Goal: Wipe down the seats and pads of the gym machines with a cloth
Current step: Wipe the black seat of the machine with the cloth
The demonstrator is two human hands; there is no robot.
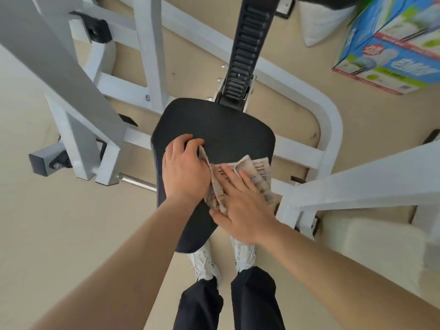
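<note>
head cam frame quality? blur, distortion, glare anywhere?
Head view: strong wide-angle distortion, the white frame bars bow outward; centre is sharp enough, with the seat, cloth, left hand and right hand all readable; the right edge is smeared, blurring the printed box; lighting soft and even, no hard shadows; mild sheen on the seat, no blown glare.

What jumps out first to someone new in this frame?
Dead centre, the black seat of a white-framed gym machine, with both hands on a patterned cloth at its near right side. The left hand clutches one end; the right hand presses flat on it. A colourful printed box sits on the floor, top right.
</note>
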